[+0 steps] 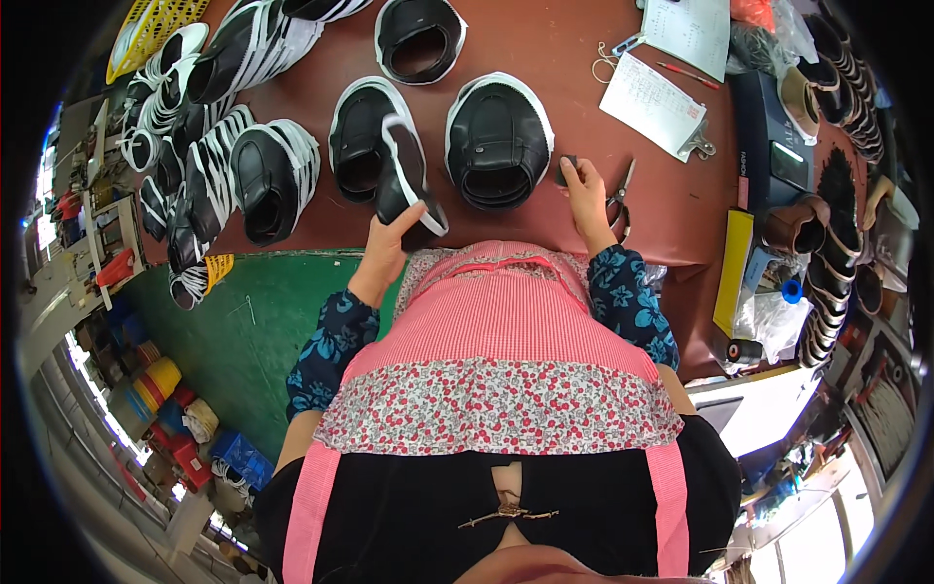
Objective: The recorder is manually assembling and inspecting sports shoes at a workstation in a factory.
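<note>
My left hand [387,248] grips a black shoe upper [407,165] with a white edge, tilted up and slightly blurred. It overlaps a nested stack of black uppers [360,146] behind it. My right hand [588,206] pinches a small black piece [565,169] between thumb and fingers; what it is I cannot make out. Close beside that hand lies a pair of dark scissors [623,202], blades pointing away from me. Straight ahead, between my hands, sits another stack of black uppers [499,136] with white edges.
More stacked uppers [272,180] fill the table's left side, and one stack [420,39] stands farther back. At the right lie a clipboard [654,105], a red pen [689,76] and a dark box [769,127] bearing a phone [789,165]. Another person's hand [878,200] shows far right.
</note>
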A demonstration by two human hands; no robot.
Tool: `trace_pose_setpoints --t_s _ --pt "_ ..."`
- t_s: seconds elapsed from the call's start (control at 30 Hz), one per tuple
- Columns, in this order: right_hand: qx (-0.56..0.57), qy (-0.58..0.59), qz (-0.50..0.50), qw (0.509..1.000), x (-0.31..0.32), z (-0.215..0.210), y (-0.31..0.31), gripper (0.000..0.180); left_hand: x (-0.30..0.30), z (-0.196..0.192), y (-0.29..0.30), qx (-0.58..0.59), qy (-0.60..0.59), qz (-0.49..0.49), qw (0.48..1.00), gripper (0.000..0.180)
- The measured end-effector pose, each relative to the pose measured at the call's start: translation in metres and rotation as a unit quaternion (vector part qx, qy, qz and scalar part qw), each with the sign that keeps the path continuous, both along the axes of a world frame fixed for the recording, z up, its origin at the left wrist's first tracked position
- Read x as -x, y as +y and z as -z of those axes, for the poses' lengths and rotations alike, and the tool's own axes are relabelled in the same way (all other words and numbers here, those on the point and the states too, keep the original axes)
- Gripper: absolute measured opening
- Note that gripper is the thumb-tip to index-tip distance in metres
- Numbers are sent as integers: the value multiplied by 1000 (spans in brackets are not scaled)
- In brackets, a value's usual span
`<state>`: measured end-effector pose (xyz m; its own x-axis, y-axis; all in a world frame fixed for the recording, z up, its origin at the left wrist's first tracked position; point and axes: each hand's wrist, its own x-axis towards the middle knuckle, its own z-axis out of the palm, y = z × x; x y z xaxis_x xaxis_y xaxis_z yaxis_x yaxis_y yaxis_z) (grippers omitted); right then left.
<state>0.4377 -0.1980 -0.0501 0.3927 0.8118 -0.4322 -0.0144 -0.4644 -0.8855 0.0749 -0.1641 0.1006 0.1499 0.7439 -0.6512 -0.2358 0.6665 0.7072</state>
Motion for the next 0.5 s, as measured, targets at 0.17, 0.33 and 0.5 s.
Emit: trace_pose_setpoints --t_s 0.17,0.33,0.5 --pt "15 96 22 995 9 -23 28 33 -9 -29 -16 -64 133 66 987 31" --pt "-37 -73 -65 995 7 -38 56 34 10 -45 -9 -316 393 222 835 36" --pt "-12 -102 -117 988 15 -57 86 37 86 14 49 -358 642 378 563 47"
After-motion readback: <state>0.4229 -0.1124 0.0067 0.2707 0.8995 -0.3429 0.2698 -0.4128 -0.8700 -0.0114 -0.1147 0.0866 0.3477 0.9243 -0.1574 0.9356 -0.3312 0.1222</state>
